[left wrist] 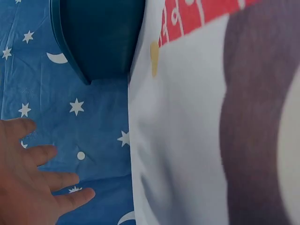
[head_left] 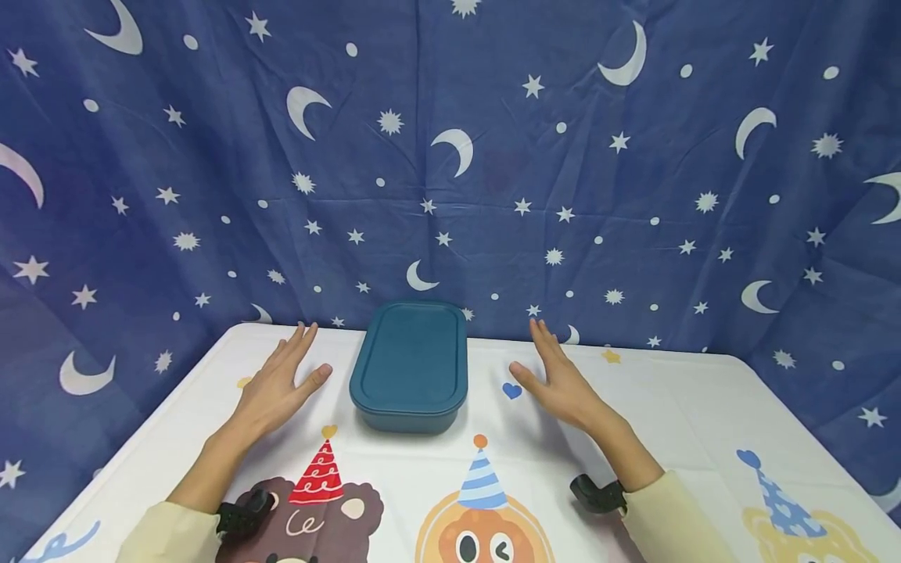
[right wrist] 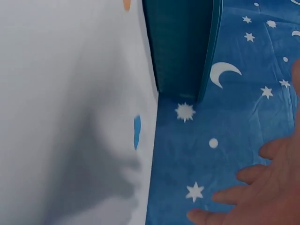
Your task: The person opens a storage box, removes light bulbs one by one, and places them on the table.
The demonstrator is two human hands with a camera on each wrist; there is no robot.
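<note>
A teal rectangular food container with its lid on stands near the far edge of the table. To its left, my left hand is held up with fingers straight and thumb spread, apart from the container. On the other side my right hand mirrors it, also apart, holding nothing. The left wrist view shows one side of the container beyond the spread left fingers. In the right wrist view the container's wall rises above the right fingers. The inside of the container is hidden by the lid.
A white tablecloth printed with party-hat cartoon animals covers the table. Right behind the far edge hangs a blue curtain with white moons and stars. Black wrist straps sit at the cream sleeves.
</note>
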